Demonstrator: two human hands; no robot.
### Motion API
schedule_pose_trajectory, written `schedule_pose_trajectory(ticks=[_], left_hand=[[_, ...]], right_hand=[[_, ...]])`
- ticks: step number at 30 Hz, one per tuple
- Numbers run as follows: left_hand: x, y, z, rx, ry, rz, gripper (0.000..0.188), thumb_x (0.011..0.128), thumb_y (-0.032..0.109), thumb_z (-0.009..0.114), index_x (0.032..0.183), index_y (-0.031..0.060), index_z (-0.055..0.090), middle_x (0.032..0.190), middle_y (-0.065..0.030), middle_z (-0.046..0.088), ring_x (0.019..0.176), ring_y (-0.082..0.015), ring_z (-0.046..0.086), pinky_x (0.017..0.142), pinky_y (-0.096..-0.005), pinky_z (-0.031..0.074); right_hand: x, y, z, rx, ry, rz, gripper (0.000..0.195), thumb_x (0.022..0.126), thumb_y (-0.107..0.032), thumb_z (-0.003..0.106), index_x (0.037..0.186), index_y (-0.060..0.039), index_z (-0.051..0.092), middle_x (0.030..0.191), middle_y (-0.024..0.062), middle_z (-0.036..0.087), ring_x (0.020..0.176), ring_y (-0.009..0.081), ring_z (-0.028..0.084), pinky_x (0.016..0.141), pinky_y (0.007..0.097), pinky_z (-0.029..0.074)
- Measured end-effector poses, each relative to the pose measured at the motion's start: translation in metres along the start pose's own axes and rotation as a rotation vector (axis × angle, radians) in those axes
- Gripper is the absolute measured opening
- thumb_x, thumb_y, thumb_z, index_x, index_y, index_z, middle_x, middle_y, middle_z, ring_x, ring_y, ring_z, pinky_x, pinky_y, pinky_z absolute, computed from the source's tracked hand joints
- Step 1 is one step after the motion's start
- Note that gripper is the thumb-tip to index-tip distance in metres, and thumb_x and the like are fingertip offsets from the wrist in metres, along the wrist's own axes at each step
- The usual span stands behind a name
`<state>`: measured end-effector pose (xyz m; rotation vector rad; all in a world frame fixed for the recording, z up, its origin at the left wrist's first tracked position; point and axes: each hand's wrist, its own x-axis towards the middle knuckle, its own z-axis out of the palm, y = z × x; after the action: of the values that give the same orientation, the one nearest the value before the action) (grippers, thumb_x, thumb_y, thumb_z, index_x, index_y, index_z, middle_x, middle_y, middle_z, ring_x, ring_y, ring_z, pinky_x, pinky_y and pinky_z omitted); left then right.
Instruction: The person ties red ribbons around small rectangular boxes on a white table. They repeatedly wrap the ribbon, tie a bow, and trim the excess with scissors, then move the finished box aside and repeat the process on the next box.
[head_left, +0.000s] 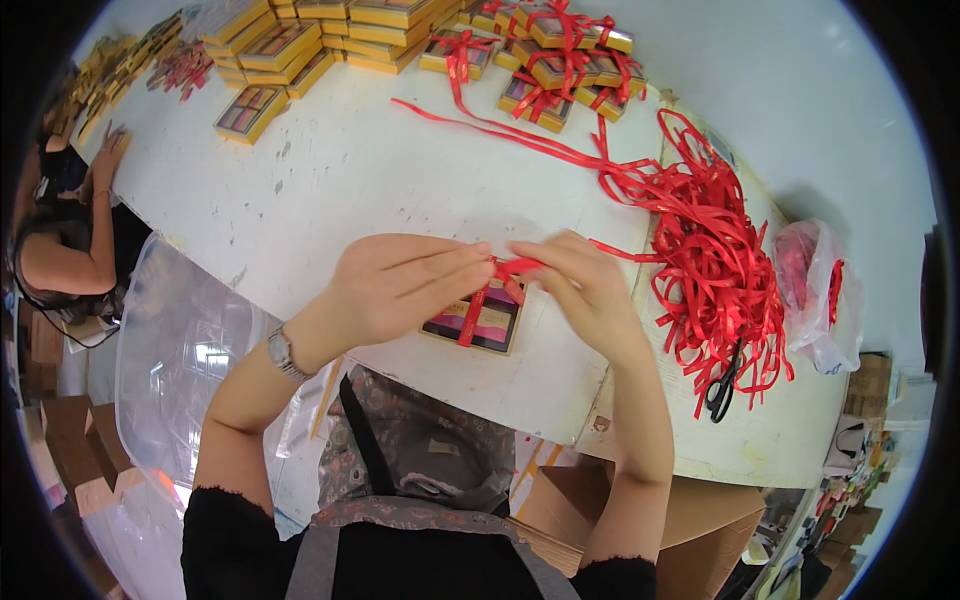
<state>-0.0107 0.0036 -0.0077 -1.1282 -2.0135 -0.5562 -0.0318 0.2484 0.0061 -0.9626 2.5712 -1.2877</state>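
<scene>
In front of me on the white table lies a small gift box (495, 327) with a dark frame and a clear top, showing wrapped pieces inside. A red ribbon (472, 319) with printing runs across the box and rises to a loop over its far side. My left hand (409, 281), fingers stretched together, pinches the ribbon at its fingertips and hides the box's left part. On the other side, my right hand (585, 289) grips the ribbon between thumb and fingers, slightly blurred. The knot is partly covered by the fingers.
Red ribbons (712, 247) lie in a tangled heap at right, with black-handled scissors (721, 394) and a plastic bag (817, 300) beside it. Ribbon-tied boxes (555, 67) and stacked yellow boxes (277, 56) stand at the back. Another person (71, 240) sits at left. Below is a cardboard box (705, 517).
</scene>
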Motion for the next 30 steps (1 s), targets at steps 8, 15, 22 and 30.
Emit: schedule_pose_trajectory(ticks=[8,15,22,30], left_hand=[[-0.029,0.021,0.026,-1.406,0.092,-1.202,0.032,0.104,0.024,0.042,0.112,-0.0008,0.061,0.065,0.0024,0.046,0.060,-0.0098,0.048,0.072,-0.0246,0.050],[-0.047,0.027,0.027,-0.895,-0.078,-1.220,0.032,0.105,0.027,0.039,0.108,0.0007,0.058,0.059,0.0069,0.031,0.052,-0.0024,0.026,0.050,-0.0208,0.028],[-0.061,0.007,0.005,-0.295,0.177,-1.116,0.031,0.096,0.013,0.053,0.124,0.0004,0.051,0.089,-0.0052,0.060,0.088,-0.0106,0.056,0.084,-0.0298,0.044],[-0.033,0.021,-0.014,-0.146,-0.636,-0.496,0.022,0.072,0.013,0.077,0.092,0.0159,0.068,0.089,0.0029,0.065,0.107,-0.0178,0.059,0.111,-0.0616,0.015]], right_hand=[[-0.026,0.016,0.055,1.521,0.194,0.287,0.018,0.099,-0.009,0.043,0.102,0.0012,0.058,0.078,0.0065,0.062,0.079,0.0199,0.064,0.085,0.0330,0.050],[-0.031,0.029,0.055,-0.407,0.024,-0.365,0.025,0.075,-0.001,0.065,0.099,-0.0073,0.065,0.062,0.0018,0.051,0.055,0.0152,0.053,0.063,0.0323,0.041],[-0.032,0.024,0.057,-0.541,0.011,-0.418,0.023,0.067,-0.011,0.073,0.088,-0.0026,0.069,0.053,-0.0011,0.049,0.047,0.0149,0.050,0.059,0.0316,0.035],[-0.033,0.019,0.056,-0.568,0.004,-0.412,0.021,0.069,-0.011,0.074,0.088,-0.0032,0.070,0.052,-0.0016,0.048,0.047,0.0137,0.049,0.060,0.0308,0.035]])
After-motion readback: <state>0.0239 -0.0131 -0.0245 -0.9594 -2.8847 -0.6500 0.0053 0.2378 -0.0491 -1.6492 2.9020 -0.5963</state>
